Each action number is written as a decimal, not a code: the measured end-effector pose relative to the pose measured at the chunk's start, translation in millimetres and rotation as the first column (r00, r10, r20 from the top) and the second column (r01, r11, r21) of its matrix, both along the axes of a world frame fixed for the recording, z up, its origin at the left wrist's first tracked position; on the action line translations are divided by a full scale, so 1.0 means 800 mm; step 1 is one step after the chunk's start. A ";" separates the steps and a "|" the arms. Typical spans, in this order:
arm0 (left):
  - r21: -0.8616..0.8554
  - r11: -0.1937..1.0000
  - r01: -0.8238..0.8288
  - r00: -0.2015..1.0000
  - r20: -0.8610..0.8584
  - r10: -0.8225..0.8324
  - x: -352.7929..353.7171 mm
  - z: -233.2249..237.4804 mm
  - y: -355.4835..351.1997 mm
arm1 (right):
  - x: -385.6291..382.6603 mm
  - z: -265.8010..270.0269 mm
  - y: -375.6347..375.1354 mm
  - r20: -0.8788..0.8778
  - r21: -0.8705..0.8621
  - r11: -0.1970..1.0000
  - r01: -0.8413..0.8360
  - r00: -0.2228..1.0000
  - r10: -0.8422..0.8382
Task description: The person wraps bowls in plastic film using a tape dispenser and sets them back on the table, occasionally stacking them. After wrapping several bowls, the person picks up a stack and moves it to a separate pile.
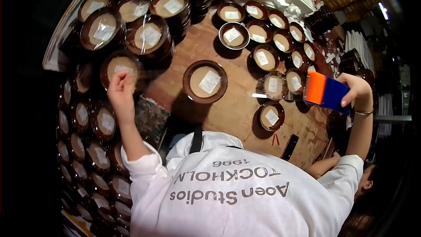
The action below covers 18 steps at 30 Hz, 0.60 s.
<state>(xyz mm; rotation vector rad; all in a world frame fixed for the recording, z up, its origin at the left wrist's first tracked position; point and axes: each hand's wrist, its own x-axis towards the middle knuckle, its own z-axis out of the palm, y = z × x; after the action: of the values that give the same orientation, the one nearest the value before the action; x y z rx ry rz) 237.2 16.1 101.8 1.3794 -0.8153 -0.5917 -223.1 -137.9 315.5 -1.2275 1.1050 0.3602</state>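
1. Left hand [120, 87]: hovering over a near brown dish stack [109, 67], fingertips pinching together, apparently on the free end of the tape.
2. Right hand [356, 91]: standing well apart from the left, gripping an orange-and-blue tape dispenser [325, 91] by its blue end, with the orange end facing the left hand.
3. Clear tape [262, 95]: glinting from the dispenser toward the left hand; a faint streak is showing beside the left fingers, but the middle stretch is not reading clearly.
4. Central brown dish [197, 77]: sitting between the two hands, a white label [209, 81] lying tilted on its beige centre.
5. Further dishes: a silver-rimmed one [233, 35] is standing beyond the hands, among brown ones; wrapped stacks [98, 156] are filling the area below the left hand.
6. Wooden table [237, 114]: supporting the central dish; a black bar [290, 147] is lying nearer the body than the right hand.
7. Handling note: good work is probably calling for level hands, a taut, untwisted strip, and a pinch confined to its very tip.
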 end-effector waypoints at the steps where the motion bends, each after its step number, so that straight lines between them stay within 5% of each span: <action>1: 0.024 1.000 0.002 1.000 -0.027 -0.001 -0.014 0.003 0.007 | -0.009 0.001 -0.003 -0.012 -0.035 0.999 -0.005 1.000 0.005; 4: -0.015 0.999 -0.029 0.999 -0.035 0.029 -0.024 -0.036 -0.006 | -0.022 0.012 -0.012 0.000 -0.268 0.963 0.038 0.999 -0.039; 5: 0.007 1.000 -0.013 0.997 -0.079 0.014 -0.027 -0.051 -0.006 | -0.005 0.026 -0.014 -0.103 -0.228 0.972 0.057 0.991 -0.082; 7: 0.014 1.000 -0.022 0.990 -0.138 0.024 -0.039 -0.074 -0.009 | -0.021 0.024 -0.028 -0.088 -0.501 0.863 0.068 0.988 -0.129; 10: 0.082 0.996 -0.043 0.989 -0.136 0.054 -0.057 -0.107 -0.011 | 0.029 0.053 -0.045 -0.328 -0.512 0.859 -0.008 0.926 -0.187; 14: 0.076 0.985 -0.155 0.981 -0.108 0.162 -0.074 -0.186 -0.020 | 0.104 0.075 -0.082 -0.378 -0.579 0.778 -0.243 0.926 0.008; 15: 0.063 0.979 -0.191 0.973 -0.122 0.198 -0.079 -0.203 -0.020 | 0.160 0.089 -0.077 -0.517 -0.511 0.779 -0.364 0.854 0.060; 17: 0.132 0.969 -0.208 0.970 -0.100 0.221 -0.082 -0.235 -0.016 | 0.236 0.087 -0.102 -0.555 -0.124 0.813 -0.569 0.719 0.419; 18: 0.128 0.965 -0.229 0.965 -0.098 0.242 -0.083 -0.253 -0.016 | 0.267 0.083 -0.098 -0.563 -0.115 0.810 -0.575 0.709 0.424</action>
<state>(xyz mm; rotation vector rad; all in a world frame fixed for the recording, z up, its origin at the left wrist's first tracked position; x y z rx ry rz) 170.5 3.1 -100.9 1.5090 -0.5224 -0.5321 -9.3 -216.4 381.8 -1.7629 1.2847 1.0377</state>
